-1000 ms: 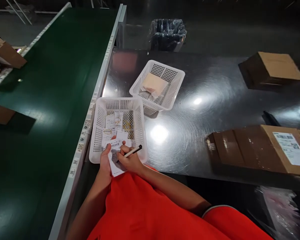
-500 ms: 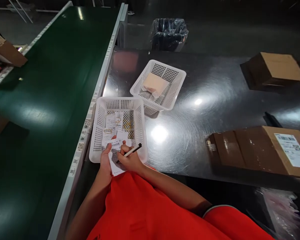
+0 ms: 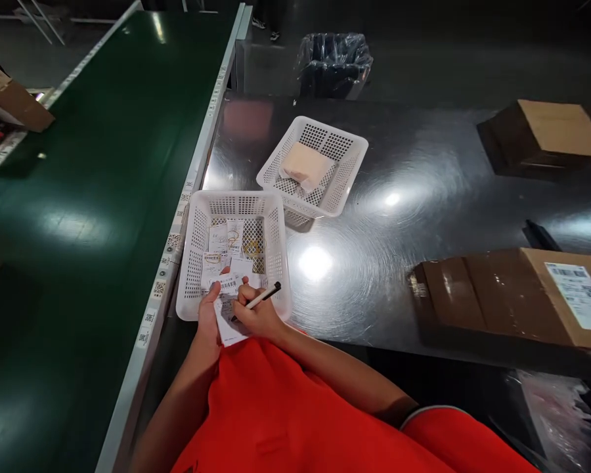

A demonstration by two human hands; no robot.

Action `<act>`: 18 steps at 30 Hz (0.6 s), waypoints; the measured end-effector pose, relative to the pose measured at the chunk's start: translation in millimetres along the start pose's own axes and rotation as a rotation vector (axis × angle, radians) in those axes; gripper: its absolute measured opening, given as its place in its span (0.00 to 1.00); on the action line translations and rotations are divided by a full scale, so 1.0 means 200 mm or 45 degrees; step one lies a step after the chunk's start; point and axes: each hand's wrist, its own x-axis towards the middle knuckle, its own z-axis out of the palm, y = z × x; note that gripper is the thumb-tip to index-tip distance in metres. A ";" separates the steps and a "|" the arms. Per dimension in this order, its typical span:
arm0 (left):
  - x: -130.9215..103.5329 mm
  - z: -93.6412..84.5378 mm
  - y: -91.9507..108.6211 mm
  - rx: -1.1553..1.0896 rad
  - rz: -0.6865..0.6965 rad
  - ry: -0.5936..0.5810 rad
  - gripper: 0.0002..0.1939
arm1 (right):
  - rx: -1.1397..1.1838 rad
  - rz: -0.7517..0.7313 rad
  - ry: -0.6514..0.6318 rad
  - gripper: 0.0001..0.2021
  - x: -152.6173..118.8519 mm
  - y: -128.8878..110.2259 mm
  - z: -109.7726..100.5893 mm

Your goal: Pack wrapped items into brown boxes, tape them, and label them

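My left hand [image 3: 208, 316] grips a white paper slip [image 3: 230, 334] with the thumb on its upper left edge. A white pen with a black end [image 3: 262, 296] is pinched in my right hand [image 3: 260, 319], its tip down at the slip. Both hands are over the near end of a white perforated basket [image 3: 282, 263], where several printed slips [image 3: 217, 240] lie, some with yellowish marks. Behind it to the right, a second white basket [image 3: 349, 179] holds a pale wrapped package [image 3: 305, 165] and stands tilted.
A green conveyor [image 3: 103, 144] runs along the left behind a metal rail [image 3: 183, 200]. On the dark shiny table [image 3: 364, 263] are a labelled carton [image 3: 502, 289] and another box [image 3: 561, 128]. A lined bin [image 3: 332, 66] stands beyond.
My right hand and the pen have shifted very slightly to the right over the slip. A person's shoes have come into view at the top. The shadow on the conveyor at left has shrunk.
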 end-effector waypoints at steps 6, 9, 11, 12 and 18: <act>0.00 0.00 -0.01 -0.010 0.027 -0.002 0.23 | 0.018 -0.020 0.003 0.14 0.00 0.03 0.01; 0.01 0.00 -0.01 -0.014 0.029 0.013 0.22 | 0.042 -0.013 0.026 0.15 -0.02 0.05 0.02; 0.00 -0.01 0.00 -0.003 0.054 0.019 0.23 | 0.133 0.030 0.147 0.17 -0.02 0.06 0.01; -0.01 -0.03 0.00 0.006 0.060 0.023 0.24 | 0.196 0.077 0.230 0.17 -0.01 0.07 -0.01; -0.17 -0.22 -0.03 0.016 -0.134 0.005 0.27 | -0.239 0.424 0.170 0.19 0.18 0.27 -0.19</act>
